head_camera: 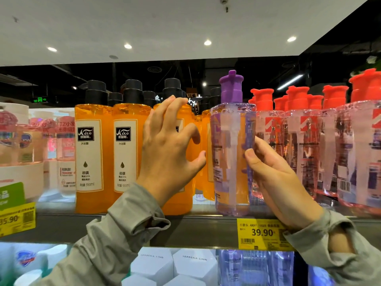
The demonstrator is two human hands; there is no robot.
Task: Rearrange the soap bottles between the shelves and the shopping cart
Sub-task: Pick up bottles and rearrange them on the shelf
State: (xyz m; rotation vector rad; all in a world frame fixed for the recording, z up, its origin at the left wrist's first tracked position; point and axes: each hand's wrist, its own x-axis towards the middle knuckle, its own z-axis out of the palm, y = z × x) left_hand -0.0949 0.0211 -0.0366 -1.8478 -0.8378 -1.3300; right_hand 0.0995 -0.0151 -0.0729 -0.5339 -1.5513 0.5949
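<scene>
Pinching one purple bottle [231, 162] with the right hand [276, 178], thumb on front, fingers curled behind; upright at the shelf [195, 230] edge, between the orange and red rows. Clear smooth plastic, flat-sided, violet gel, chunky matte purple pump cap. Left hand [169, 145] loose and spread, just touching the third of three front orange bottles [92, 157], no grip. Glossy amber, rounded, black caps, white labels. Off to the right, at least five red bottles [309, 145], same clear shape. One yellow price tag [261, 234] below.
</scene>
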